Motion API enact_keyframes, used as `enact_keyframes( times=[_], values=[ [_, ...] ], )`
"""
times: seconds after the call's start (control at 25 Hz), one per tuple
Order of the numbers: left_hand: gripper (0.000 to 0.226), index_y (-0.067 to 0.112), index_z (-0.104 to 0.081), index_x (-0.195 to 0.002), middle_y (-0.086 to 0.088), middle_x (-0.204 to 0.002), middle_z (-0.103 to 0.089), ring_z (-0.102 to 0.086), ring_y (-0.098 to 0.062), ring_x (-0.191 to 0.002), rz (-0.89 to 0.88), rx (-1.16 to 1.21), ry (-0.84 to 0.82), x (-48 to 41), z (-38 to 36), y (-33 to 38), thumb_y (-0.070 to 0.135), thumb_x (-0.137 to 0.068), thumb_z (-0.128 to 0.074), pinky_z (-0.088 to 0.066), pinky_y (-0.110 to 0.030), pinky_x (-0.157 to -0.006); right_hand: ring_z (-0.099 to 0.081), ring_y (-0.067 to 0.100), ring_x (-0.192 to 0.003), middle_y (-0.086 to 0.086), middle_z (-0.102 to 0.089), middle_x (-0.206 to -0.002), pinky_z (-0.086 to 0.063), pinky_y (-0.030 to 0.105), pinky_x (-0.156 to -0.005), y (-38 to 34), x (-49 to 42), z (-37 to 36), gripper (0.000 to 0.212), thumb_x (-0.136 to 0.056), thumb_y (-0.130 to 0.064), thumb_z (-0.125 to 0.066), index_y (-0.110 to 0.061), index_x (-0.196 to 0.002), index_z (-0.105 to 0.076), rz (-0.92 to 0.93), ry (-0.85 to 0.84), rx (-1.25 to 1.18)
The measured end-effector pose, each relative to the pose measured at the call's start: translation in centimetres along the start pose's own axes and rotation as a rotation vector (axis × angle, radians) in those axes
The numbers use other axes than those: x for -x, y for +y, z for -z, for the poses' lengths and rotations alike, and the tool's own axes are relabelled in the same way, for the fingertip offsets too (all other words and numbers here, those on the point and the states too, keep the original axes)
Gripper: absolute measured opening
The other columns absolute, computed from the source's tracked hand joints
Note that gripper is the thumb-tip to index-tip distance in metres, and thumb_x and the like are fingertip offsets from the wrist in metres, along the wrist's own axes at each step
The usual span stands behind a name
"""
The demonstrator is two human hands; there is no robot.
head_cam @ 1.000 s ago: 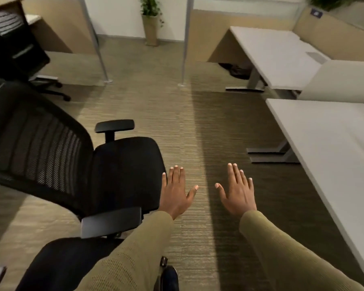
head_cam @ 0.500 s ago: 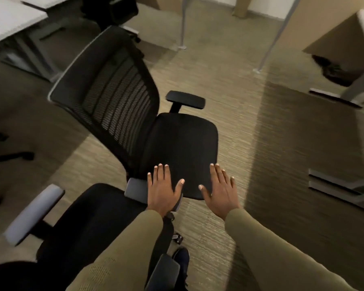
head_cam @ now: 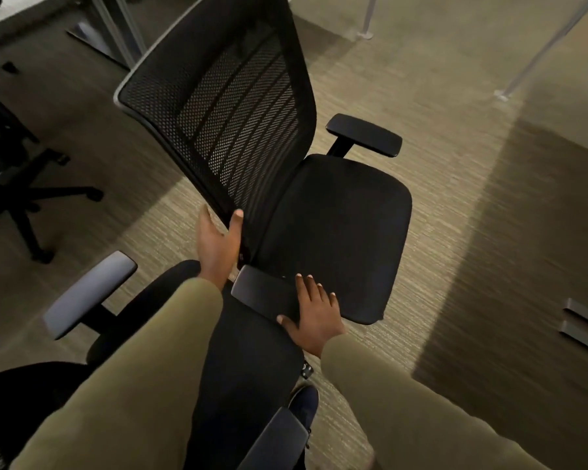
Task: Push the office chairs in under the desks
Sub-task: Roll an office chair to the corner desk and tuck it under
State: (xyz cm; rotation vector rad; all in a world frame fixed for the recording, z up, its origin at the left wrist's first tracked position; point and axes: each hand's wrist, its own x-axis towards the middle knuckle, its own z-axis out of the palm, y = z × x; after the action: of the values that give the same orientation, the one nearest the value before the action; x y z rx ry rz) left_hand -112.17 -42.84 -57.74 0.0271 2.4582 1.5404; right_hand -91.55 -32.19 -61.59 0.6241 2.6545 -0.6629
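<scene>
Base and wheels of mesh-backed chair (head_cam: 238,106) hidden beneath its seat. Nearer chair (head_cam: 252,351) cut off by bottom edge, partly covered by sleeves. Fingers (head_cam: 206,215) of left hand (head_cam: 218,245) lost behind backrest edge. Third chair (head_cam: 17,195) cropped at left. Surface (head_cam: 11,15) clipped at top-left corner; floor blurred.

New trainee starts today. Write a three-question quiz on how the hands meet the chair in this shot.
1. True or false: the left hand grips the edge of the mesh back.
2. The right hand rests on: A) the seat B) the near armrest C) the far armrest
3. Fill in: the second chair closest to the camera has ___ armrests.

Key: 1 true. 2 B. 3 grey.
</scene>
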Motion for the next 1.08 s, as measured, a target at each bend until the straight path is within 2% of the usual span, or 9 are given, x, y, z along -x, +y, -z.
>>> enact_keyframes(
  times=[0.08,0.16,0.28,0.44,0.56,0.84,0.92,1.0,1.08],
  values=[
    [0.054,0.025,-0.057,-0.135,0.013,-0.129,-0.065,-0.059,-0.005,-0.12,0.05,0.205,0.021,-2.1,-0.3,1.3,0.049,-0.089,-0.069,-0.047,-0.031,-0.105,-0.015,0.034,-0.15,0.011,-0.007,-0.166,-0.014,0.055,-0.121,0.1,-0.5,-0.5,0.101,-0.088,-0.069,-0.05,-0.021,-0.158,0.006,-0.021,-0.079,0.039],
    [0.045,0.025,-0.059,-0.132,0.014,-0.12,-0.069,-0.063,-0.003,-0.113,0.112,0.306,0.021,-3.1,-1.4,1.9,0.042,-0.092,-0.068,-0.05,-0.028,-0.101,-0.014,0.035,-0.15,0.012,-0.007,-0.166,-0.016,0.055,-0.12,0.3,-1.1,-0.9,0.107,-0.085,-0.07,-0.055,-0.021,-0.158,0.007,-0.039,-0.139,0.069],
    [0.047,0.022,-0.053,-0.139,0.011,-0.124,-0.067,-0.062,-0.006,-0.116,0.146,0.355,0.022,-2.7,-2.7,1.9,0.035,-0.096,-0.066,-0.049,-0.025,-0.1,-0.018,0.035,-0.149,0.013,-0.014,-0.164,-0.019,0.055,-0.119,0.7,-1.7,-1.4,0.112,-0.082,-0.069,-0.061,-0.02,-0.158,0.006,-0.057,-0.151,0.096],
    [0.047,0.022,-0.049,-0.142,0.009,-0.129,-0.065,-0.06,-0.006,-0.119,0.13,0.359,-0.002,-2.6,-3.6,2.6,0.031,-0.098,-0.064,-0.047,-0.026,-0.103,-0.035,0.035,-0.136,0.014,-0.032,-0.151,-0.029,0.053,-0.113,1.2,-2.5,-1.5,0.116,-0.078,-0.07,-0.065,-0.019,-0.158,0.003,-0.103,-0.14,0.155],
    [0.047,0.023,-0.046,-0.144,0.01,-0.128,-0.064,-0.058,-0.007,-0.12,0.138,0.315,-0.049,-1.9,-4.8,3.5,0.033,-0.1,-0.061,-0.045,-0.028,-0.105,-0.039,0.035,-0.131,0.015,-0.033,-0.147,-0.035,0.052,-0.108,2.3,-3.3,-0.5,0.116,-0.076,-0.066,-0.069,-0.019,-0.157,-0.001,-0.152,-0.165,0.179],
    [0.062,0.026,-0.031,-0.155,-0.003,-0.144,-0.057,-0.051,-0.019,-0.133,0.15,0.271,-0.179,-0.3,-10.9,6.3,0.038,-0.101,-0.058,-0.041,-0.04,-0.114,-0.038,0.037,-0.135,0.015,-0.034,-0.148,-0.028,0.058,-0.114,8.8,-4.3,4.2,0.105,-0.079,-0.054,-0.073,-0.02,-0.155,-0.01,-0.248,-0.217,0.213],
    [0.062,0.023,-0.031,-0.155,-0.003,-0.143,-0.058,-0.053,-0.02,-0.132,0.14,0.284,-0.196,0.3,-13.9,7.1,0.035,-0.101,-0.058,-0.043,-0.037,-0.111,-0.039,0.035,-0.133,0.013,-0.037,-0.145,-0.032,0.054,-0.112,11.7,-4.6,6.3,0.102,-0.078,-0.05,-0.074,-0.02,-0.154,-0.013,-0.281,-0.225,0.222],
    [0.061,0.022,-0.031,-0.155,-0.001,-0.14,-0.059,-0.055,-0.018,-0.129,0.122,0.297,-0.21,1.1,-17.0,8.0,0.029,-0.101,-0.059,-0.044,-0.028,-0.103,-0.042,0.033,-0.131,0.012,-0.041,-0.142,-0.039,0.049,-0.107,14.9,-4.7,8.2,0.096,-0.078,-0.046,-0.076,-0.02,-0.15,-0.019,-0.309,-0.224,0.244],
    [0.064,0.021,-0.027,-0.156,0.0,-0.139,-0.06,-0.056,-0.016,-0.128,0.119,0.283,-0.248,1.9,-20.3,9.1,0.027,-0.1,-0.059,-0.043,-0.027,-0.105,-0.041,0.032,-0.131,0.011,-0.042,-0.141,-0.042,0.045,-0.102,18.0,-4.9,10.3,0.093,-0.076,-0.046,-0.079,-0.019,-0.147,-0.024,-0.348,-0.238,0.245]
  ],
)
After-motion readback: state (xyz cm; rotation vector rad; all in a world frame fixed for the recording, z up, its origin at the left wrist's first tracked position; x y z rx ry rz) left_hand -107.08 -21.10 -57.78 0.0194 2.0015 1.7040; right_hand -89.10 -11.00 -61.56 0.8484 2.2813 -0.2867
